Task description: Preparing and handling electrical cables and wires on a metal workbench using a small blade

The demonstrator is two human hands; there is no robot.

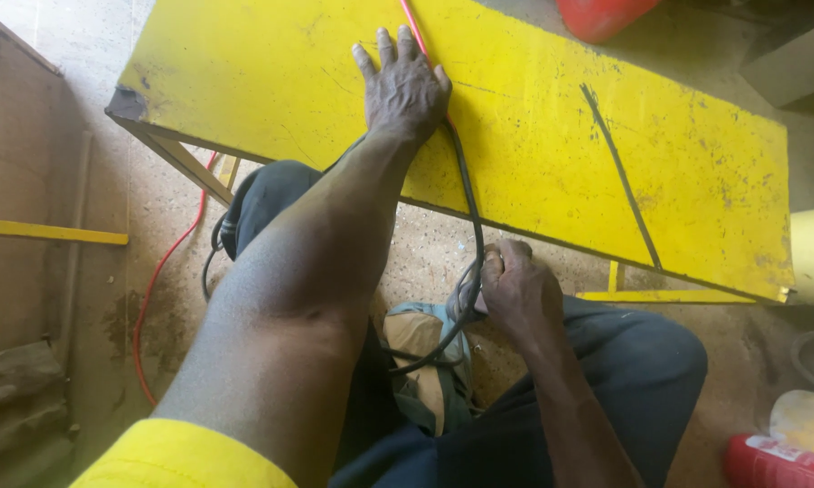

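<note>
— Pressing flat on the yellow board [552,136], that's the left hand [405,89], right?

— Yes. The palm lies down on the painted face with the fingers spread and pointing away from the person. Its grip is wide; it holds nothing, only bears on the board.

— And the cables?

— A black cable [468,208] comes out from under the heel of that hand, runs down over the near edge of the board and drops toward the lap. A thin red cable [413,25] shows on the board just beyond the fingertips and passes under the hand.

— What about the right hand [515,294]?

— It sits lower, just below the board's near edge, above the right thigh. Its grip is closed around the bundled black cable, where several loops gather at the fingers. What the cable ends in I cannot tell; the hand covers it.

— Is the board on a surface?

— It rests on a yellow-painted frame [186,163], one leg of which shows under the left corner. A dark straight line [619,172] is drawn slantwise across the right half of the board.

— Anything else close by?

— A tan and green shoe [421,361] between the knees, with black cable loops lying across it. More red cable [154,289] curves over the gritty floor [168,217] to the left. At the lower right corner stands a red can [773,463], and part of a red container [601,14] shows beyond the far edge of the board.
</note>
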